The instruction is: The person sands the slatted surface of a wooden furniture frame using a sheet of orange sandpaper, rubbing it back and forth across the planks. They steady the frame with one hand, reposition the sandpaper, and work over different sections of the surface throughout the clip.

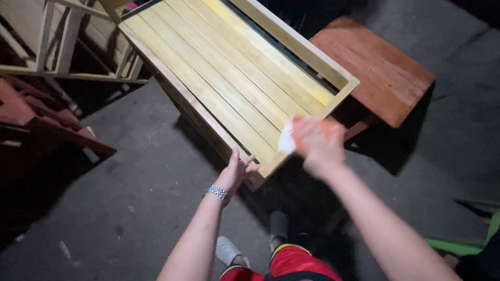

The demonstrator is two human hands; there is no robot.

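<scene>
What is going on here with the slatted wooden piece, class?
A person stands over a pale slatted wooden frame. The left hand rests against its near corner edge, steadying it. The right hand, blurred, holds a small orange-and-white piece, possibly sandpaper, at the frame's near end. A reddish wooden tabletop sits beside it on the concrete floor.

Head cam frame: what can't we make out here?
- Right hand: motion-blurred; its grip on the orange-and-white sheet is unclear, as is what kind of sheet it is.
- Slatted wooden frame: far end cut off by the top edge; legs hidden beneath it.
- Left hand: fingers on the frame's corner, palm side hidden.
- Green object: cut off at the right edge, dark.
</scene>
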